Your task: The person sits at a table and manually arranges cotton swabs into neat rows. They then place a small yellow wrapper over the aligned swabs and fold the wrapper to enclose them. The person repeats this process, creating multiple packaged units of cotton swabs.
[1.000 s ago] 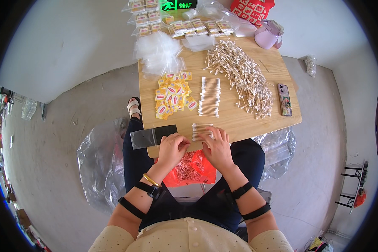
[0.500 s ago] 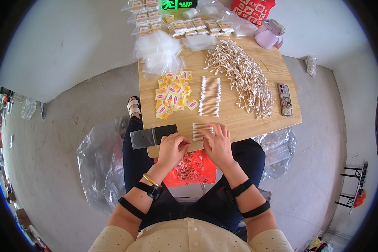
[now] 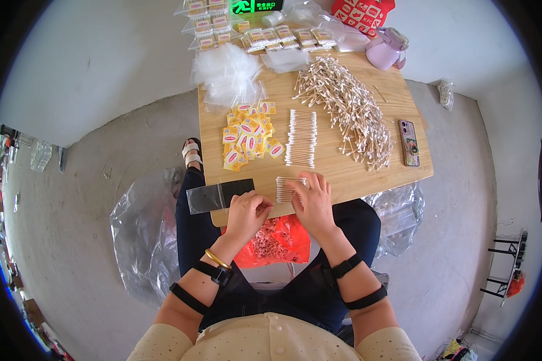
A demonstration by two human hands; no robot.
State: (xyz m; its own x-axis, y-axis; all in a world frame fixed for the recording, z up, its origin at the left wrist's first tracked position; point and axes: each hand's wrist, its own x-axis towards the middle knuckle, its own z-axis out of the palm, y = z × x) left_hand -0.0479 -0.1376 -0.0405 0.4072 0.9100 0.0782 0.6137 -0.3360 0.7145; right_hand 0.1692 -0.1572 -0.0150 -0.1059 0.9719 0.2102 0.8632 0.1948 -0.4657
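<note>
A short row of cotton swabs (image 3: 283, 190) lies near the table's front edge. My right hand (image 3: 314, 201) is over the right end of this row, with its thumb and index finger bent and apart; whether they touch the swabs is hard to tell. To the left of the row, my left hand (image 3: 247, 215) rests at the edge with fingers curled in and pressed together; anything inside them is hidden. Beside it lies a flat clear bag on a black strip (image 3: 238, 188). A longer row of cotton swabs (image 3: 301, 138) sits farther back.
Loose cotton swabs (image 3: 349, 108) form a big heap at the right, beside a phone (image 3: 409, 143). Yellow-and-white packets (image 3: 247, 135) and clear bags (image 3: 226, 72) lie left. Filled packs (image 3: 289, 39) and a pink jug (image 3: 386, 49) stand behind. A red bag (image 3: 271, 243) hangs below the edge.
My right hand has lifted and shifted slightly, its index finger moving a little farther back over the short row of swabs. My left hand stays in place.
</note>
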